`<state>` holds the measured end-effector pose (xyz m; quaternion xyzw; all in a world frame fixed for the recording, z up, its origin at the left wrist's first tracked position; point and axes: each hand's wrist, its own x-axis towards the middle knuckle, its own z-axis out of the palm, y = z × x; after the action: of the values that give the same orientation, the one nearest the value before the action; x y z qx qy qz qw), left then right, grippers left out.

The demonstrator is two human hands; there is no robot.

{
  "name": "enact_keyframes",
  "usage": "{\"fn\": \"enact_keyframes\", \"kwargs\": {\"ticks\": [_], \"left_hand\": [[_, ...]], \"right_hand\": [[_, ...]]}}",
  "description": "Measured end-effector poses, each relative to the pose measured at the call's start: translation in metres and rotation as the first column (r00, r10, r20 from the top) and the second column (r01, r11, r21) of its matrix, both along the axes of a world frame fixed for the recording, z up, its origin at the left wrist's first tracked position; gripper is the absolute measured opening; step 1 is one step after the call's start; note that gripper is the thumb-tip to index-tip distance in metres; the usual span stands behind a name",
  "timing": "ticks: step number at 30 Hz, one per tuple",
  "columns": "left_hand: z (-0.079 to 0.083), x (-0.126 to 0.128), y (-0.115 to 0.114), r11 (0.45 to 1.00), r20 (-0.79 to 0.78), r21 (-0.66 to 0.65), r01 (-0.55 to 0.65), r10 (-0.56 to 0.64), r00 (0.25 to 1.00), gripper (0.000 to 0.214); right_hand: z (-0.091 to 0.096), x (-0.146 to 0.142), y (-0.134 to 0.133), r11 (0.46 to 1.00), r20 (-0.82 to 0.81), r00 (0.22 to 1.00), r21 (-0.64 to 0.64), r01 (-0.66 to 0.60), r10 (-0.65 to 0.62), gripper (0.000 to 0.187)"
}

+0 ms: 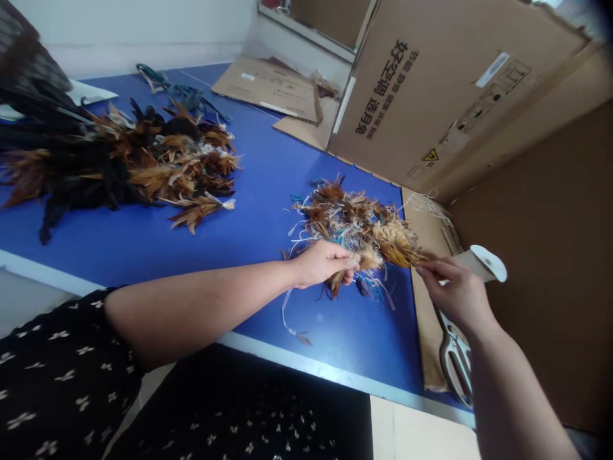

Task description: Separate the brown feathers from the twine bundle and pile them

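My left hand [322,263] is closed around a small bunch of brown feathers [368,259] at the near edge of a loose heap of feathers and string scraps [357,220] on the blue table [191,249]. My right hand [453,291] pinches the other end of the same bunch, its fingers pressed together just right of the heap. A white tape roll [486,262] lies right behind my right hand. Grey scissors [454,358] rest on the cardboard strip below that hand.
A large pile of brown and black feathers [119,160] covers the table's far left. Big cardboard boxes [454,89] stand along the right and back. Flat cardboard [268,86] and teal cord [163,83] lie at the far end.
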<state>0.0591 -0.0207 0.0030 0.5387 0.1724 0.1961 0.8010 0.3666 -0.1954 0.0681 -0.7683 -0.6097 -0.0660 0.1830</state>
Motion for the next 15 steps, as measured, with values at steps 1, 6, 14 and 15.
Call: {"fn": "enact_keyframes", "kwargs": {"ticks": [1,6,14,15], "left_hand": [[-0.001,0.000,0.000,1.000,0.017,0.010,0.011,-0.012,1.000,0.030],[-0.007,0.004,0.000,0.999,0.063,0.006,0.032,-0.032,0.997,0.031],[-0.016,0.011,0.004,1.000,0.091,0.013,0.021,-0.022,0.996,0.027],[-0.017,0.011,0.004,0.999,0.090,0.016,0.028,-0.029,0.996,0.027]], "right_hand": [[0.000,0.019,-0.011,0.997,0.041,0.997,-0.044,0.065,-0.063,0.036],[-0.017,0.072,-0.050,0.924,0.225,0.938,-0.219,0.313,-0.264,0.022],[-0.020,0.075,-0.047,0.887,0.326,0.904,-0.275,0.372,-0.278,0.028],[-0.017,0.076,-0.042,0.884,0.330,0.900,-0.273,0.380,-0.285,0.028]]}}
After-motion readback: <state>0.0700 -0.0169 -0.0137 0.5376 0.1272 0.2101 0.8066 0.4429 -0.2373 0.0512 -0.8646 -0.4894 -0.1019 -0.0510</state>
